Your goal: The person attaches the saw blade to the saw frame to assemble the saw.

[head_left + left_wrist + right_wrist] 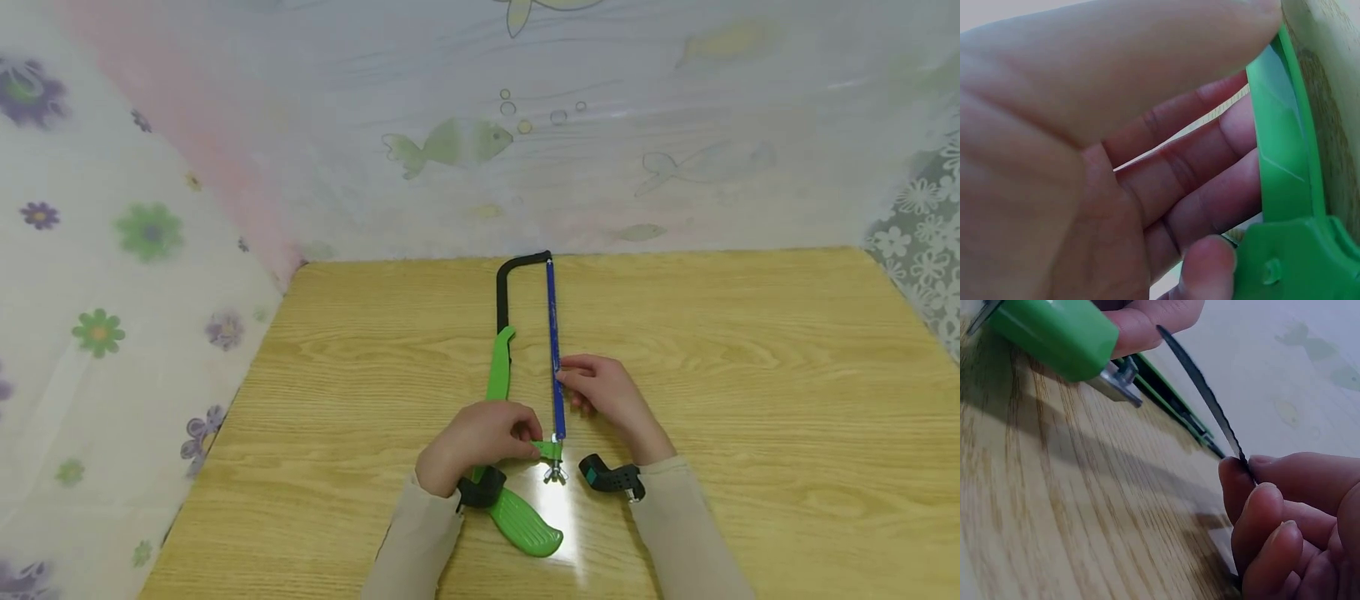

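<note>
A hacksaw with a green handle [525,521] and black frame [502,296] lies on the table. My left hand [483,433] grips its green front arm [547,451], fingers curled round it; the left wrist view shows the green frame [1285,144] against the fingers. My right hand [607,396] pinches the blue blade [555,333] partway along. In the right wrist view the blade's near end [1179,353] stands free, apart from the metal holder [1116,384], with the right fingertips [1260,494] on the blade. The far blade end meets the black frame's tip. A wing nut [555,475] sits below the arm.
The wooden table [787,375] extends around the saw on both sides. Behind it hangs a pale sheet with fish drawings [465,142], and a flower-patterned sheet [97,333] is at the left. Black wrist devices [611,477] sit on both wrists.
</note>
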Motion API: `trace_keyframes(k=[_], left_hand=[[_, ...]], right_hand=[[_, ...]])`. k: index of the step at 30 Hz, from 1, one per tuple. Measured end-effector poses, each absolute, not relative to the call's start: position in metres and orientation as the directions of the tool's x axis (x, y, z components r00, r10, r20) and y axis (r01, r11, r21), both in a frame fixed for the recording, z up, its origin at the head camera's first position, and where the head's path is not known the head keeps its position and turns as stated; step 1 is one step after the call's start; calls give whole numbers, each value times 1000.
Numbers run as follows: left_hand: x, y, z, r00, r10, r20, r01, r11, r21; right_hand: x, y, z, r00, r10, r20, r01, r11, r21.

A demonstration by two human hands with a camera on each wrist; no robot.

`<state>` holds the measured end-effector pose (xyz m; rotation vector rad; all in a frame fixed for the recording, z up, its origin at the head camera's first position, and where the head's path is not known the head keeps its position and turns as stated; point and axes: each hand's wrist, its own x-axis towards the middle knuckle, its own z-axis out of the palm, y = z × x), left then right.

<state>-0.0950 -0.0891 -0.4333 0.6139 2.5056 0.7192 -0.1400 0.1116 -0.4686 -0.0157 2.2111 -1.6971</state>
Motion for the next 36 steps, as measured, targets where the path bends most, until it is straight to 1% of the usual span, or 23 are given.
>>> trace_keyframes(k=[8,21,31,36], left_hand=[[-95,-89,-433,-792,529,-305,283,761,583],[-95,-89,-433,-789,535,-303,287,756,588],[-95,-89,-431,-793,526,-308,270,756,596],[-95,-89,-431,-793,527,-305,273,756,595]], right_hand=[[-140,110,-470,-932,-251,-263,180,308,-934],[-138,109,-468,-934,-254,-252,148,367,-918],[-140,109,-467,-940,-214,-266,185,337,-923],[-140,111,-469,-945,-183,-272,211,298,-931]])
